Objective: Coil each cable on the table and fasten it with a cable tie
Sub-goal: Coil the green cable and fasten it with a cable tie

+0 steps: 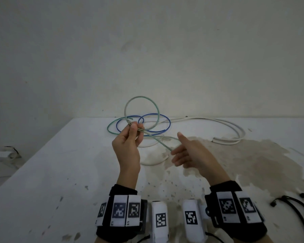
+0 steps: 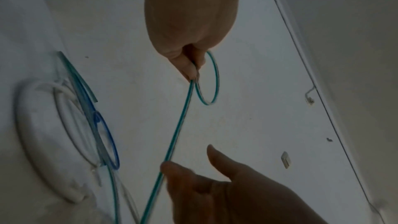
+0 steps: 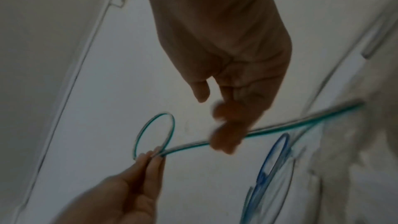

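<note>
Left hand [image 1: 128, 142]: raised above the table [image 1: 60, 172], thumb and fingers pinching the green cable [image 1: 141, 109] where one upright loop crosses itself.
Right hand [image 1: 188, 151]: thumb stuck out, fingers loosely curled at the straight run of the green cable; blur leaves it unclear whether they grip it.
Green cable: its tail trails back onto the table.
Blue cable [image 1: 154, 122]: coiled flat behind the hands.
White cable [image 1: 223, 123]: sprawled far right.
Black cable [image 1: 295, 206]: near right edge.
</note>
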